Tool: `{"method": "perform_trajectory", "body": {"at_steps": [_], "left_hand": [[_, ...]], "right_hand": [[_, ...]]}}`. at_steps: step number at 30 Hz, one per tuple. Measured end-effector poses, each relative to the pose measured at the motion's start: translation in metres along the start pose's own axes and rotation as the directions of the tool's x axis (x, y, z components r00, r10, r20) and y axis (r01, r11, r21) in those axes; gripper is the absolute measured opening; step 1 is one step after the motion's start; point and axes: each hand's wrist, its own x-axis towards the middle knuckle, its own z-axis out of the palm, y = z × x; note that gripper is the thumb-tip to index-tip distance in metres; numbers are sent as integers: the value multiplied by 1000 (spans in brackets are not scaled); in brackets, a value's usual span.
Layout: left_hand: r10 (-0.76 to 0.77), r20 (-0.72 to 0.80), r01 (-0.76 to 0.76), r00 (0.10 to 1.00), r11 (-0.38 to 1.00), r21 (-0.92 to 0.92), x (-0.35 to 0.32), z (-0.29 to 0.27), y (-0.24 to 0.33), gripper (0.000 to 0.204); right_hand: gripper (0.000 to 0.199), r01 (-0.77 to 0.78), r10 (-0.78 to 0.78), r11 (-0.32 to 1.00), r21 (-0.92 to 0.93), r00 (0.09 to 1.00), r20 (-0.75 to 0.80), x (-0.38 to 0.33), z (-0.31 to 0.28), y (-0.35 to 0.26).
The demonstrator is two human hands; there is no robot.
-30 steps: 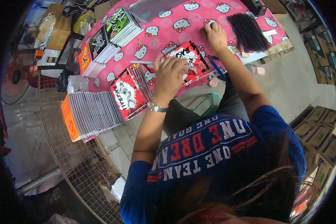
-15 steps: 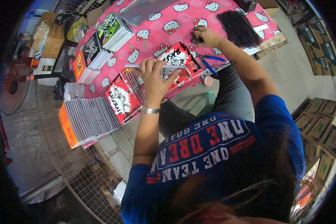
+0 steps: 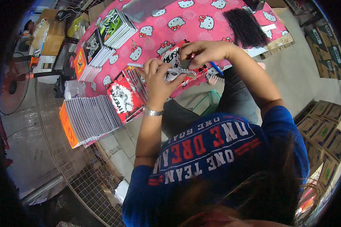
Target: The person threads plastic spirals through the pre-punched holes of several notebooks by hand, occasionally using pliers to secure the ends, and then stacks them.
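My left hand (image 3: pixel 157 81) pinches the near edge of a red and white notebook (image 3: pixel 170 56), thumb below and fingers above. A pale, ruler-like strip (image 3: pixel 135 65) runs along that edge under its fingers. My right hand (image 3: pixel 212 53) is bent over the right part of the same notebook, its fingers closed on a small dark block (image 3: pixel 186 60) that is mostly hidden. Beside the left wrist lie more red notebooks (image 3: pixel 120 96) with wire-bound spines. Blue-handled pliers (image 3: pixel 216 69) show partly below the right hand.
A tall row of wire-bound notebooks (image 3: pixel 94 117) fills the table's near left. Green and black notebook stacks (image 3: pixel 117 30) stand farther back. Black wire coils (image 3: pixel 246 28) lie at the right on the pink tablecloth (image 3: pixel 178 36). A fan (image 3: pixel 15 89) is far left; cartons (image 3: pixel 324 126) stand right.
My right hand has moved left and nearer with the small dark block, from the tablecloth onto the notebook's edge. The left hand stays in place. The pliers are now more covered.
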Motion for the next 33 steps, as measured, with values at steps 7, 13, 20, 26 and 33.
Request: {"method": "perform_trajectory", "body": {"at_steps": [7, 13, 20, 26, 33], "left_hand": [[25, 3, -25, 1000, 1000, 8, 1, -1, -3, 44], [28, 24, -28, 999, 999, -21, 5, -4, -4, 54], [-75, 39, 78, 996, 994, -76, 1, -5, 3, 77], [-14, 33, 14, 999, 1000, 7, 8, -20, -17, 83], [-105, 84, 104, 991, 994, 11, 13, -22, -37, 78]], "right_hand": [[54, 108, -112, 986, 129, 994, 19, 10, 1, -10], [30, 69, -74, 989, -131, 997, -35, 21, 1, -6], [46, 169, -198, 915, 366, 979, 46, 27, 3, -2], [45, -116, 121, 991, -66, 990, 73, 42, -15, -12], [44, 50, -50, 998, 24, 998, -25, 63, -11, 0]]}}
